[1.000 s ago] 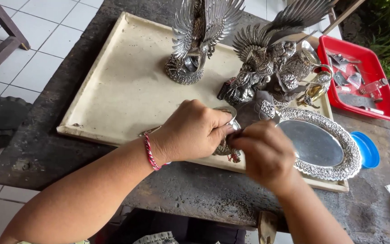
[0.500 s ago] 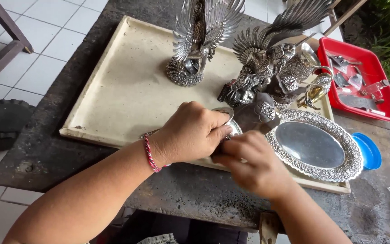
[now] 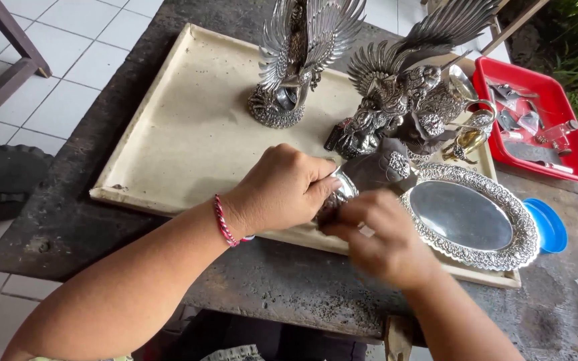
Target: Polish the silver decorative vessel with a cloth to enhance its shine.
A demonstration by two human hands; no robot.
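Silver everywhere on my feed right now. My left hand [image 3: 281, 188] is wrapped over a small silver piece [image 3: 334, 199] — fingers curled down tight on it, so only a shiny sliver shows between both hands. My right hand [image 3: 384, 235] sits just beside it, on the near right, fingertips pinched against the piece's lower edge; it's blurred, so I can't tell how firm that pinch is. The piece sits at the front edge of the cream board [image 3: 188, 127], with the left hand above it and the right below. I can't make out its long axis. An oval silver tray [image 3: 471, 216] lies just right, winged statues [image 3: 306, 57] further back.
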